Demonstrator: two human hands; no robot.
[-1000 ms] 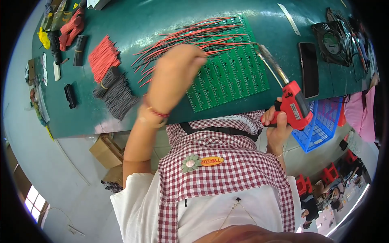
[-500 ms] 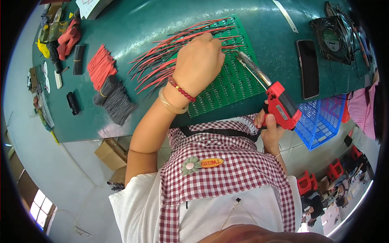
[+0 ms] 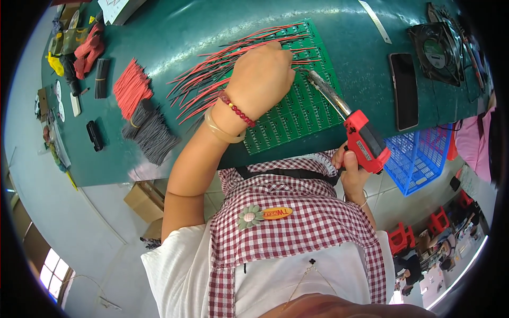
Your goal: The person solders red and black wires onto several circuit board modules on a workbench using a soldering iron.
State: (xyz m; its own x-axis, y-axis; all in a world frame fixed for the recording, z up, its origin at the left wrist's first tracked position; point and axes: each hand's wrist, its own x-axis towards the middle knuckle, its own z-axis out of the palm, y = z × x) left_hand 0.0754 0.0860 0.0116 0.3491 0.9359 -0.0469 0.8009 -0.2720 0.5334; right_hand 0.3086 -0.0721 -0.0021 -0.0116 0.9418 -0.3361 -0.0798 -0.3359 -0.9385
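By the table's (image 3: 366,90) near edge lies a green circuit board (image 3: 289,116). A labelled red soldering gun (image 3: 366,139) in the right hand's (image 3: 352,170) grasp slants forward-left over it. The left hand (image 3: 260,77) curls over wires (image 3: 214,66); I can't see its pinch.

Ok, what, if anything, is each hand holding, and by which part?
The right hand holds the red soldering gun by its handle. The left hand is over the green board; whether it pinches anything is hidden.
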